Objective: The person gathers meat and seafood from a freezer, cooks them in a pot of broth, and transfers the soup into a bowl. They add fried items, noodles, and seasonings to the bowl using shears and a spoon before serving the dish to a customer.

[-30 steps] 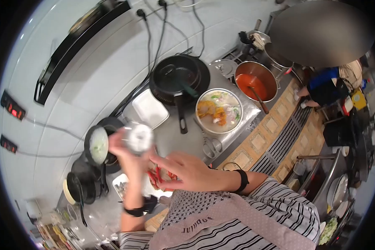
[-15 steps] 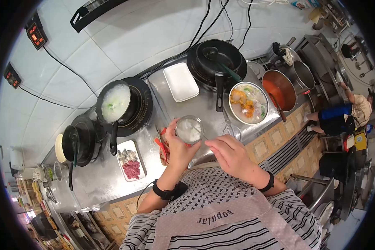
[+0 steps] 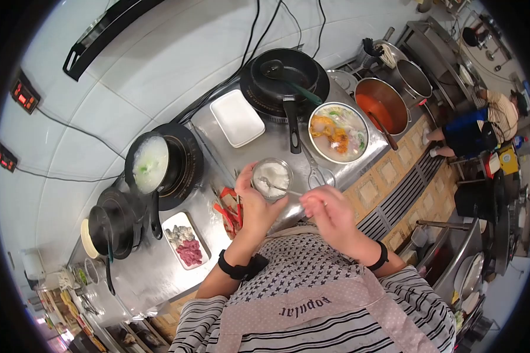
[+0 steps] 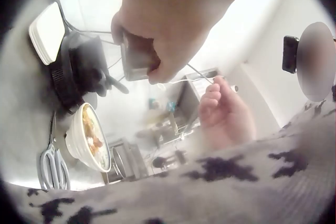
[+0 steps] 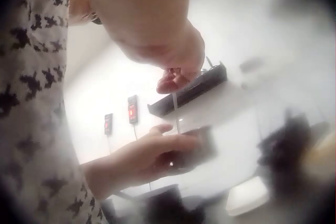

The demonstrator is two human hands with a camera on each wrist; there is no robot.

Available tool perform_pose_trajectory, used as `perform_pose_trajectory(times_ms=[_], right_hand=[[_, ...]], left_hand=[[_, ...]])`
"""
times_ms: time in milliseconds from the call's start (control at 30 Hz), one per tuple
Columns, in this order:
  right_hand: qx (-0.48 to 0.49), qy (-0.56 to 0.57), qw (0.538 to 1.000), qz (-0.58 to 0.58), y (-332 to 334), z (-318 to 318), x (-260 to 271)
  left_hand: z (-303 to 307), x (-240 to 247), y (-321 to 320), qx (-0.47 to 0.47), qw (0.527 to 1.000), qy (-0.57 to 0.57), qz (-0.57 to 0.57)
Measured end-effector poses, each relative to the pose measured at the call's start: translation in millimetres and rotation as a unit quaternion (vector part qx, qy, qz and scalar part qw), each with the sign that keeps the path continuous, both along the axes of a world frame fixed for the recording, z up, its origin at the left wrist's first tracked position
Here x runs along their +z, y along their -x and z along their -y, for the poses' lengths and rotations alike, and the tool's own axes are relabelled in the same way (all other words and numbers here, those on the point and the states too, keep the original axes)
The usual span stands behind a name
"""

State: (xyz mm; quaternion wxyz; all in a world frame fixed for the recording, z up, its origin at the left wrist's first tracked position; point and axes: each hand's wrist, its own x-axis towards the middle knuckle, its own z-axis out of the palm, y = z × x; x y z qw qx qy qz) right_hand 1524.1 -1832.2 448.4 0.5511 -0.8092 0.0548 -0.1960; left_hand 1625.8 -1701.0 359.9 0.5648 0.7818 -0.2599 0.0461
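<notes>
**Spill and slip risk: jar held off the counter**

Obs.: The left hand (image 3: pixel 254 206) is curled round a small glass jar (image 4: pixel 137 56). Thumb is on one side and fingers on the other, and the base is unsupported. The jar is held in the air above the near edge of the steel counter (image 3: pixel 271 144). The scissors (image 3: pixel 316 175) lie just right of it and the bowl of soup (image 3: pixel 337 140) is farther off to the right. The jar holds white powder (image 3: pixel 273 173). The right hand (image 3: pixel 328 213) is narrow, its fingertips pinching the far end of a thin spoon (image 3: pixel 282 189) whose bowl sits in the powder.

Risks, as judged:
- The spoon is pinched at its very tip, so there is little control. A small roll of the wrist would tip powder onto the counter or the scissors.
- The jar is gripped by its wall only. A sideways lever from the spoon against the rim could twist it out of the fingers, and it would fall on steel or past the near edge.
- A heaped spoonful crossing the open gap toward the bowl would shed powder on the way.
- Wrist views are blurred, so I cannot tell how full the spoon is.
</notes>
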Motion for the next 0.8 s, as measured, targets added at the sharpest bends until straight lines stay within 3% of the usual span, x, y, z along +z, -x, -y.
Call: perform_pose_trajectory(times_ms=[133, 233, 433, 533, 633, 733, 800], right_hand=[[-0.056, -0.192, 0.980, -0.017, 3.8, 17.3, -7.6], [-0.052, -0.123, 0.991, -0.004, 8.9, 26.2, -8.1], [-0.030, 0.075, 0.996, 0.034, 11.3, 15.1, 4.3], [-0.012, 0.125, 0.990, 0.068, 11.2, 5.8, 4.8], [-0.026, 0.121, 0.989, 0.083, 13.1, 1.7, 2.7], [-0.078, 0.001, 0.997, -0.019, 19.0, 12.3, -1.5], [-0.106, -0.144, 0.984, 0.000, 19.5, 22.6, -11.7]], left_hand=[[12.2, 2.7, -0.4, -0.026, 0.999, 0.024, 0.015], [22.2, 6.4, -0.9, -0.066, 0.995, 0.070, -0.009], [33.9, 7.6, 1.9, -0.076, 0.996, 0.042, -0.026], [35.4, 8.9, 2.8, -0.046, 0.994, -0.092, 0.036], [37.5, 2.4, 2.0, -0.051, 0.991, -0.084, 0.092], [41.4, 6.0, 4.4, -0.060, 0.998, -0.022, 0.026], [43.6, 6.7, 5.6, -0.065, 0.998, -0.008, -0.005]])
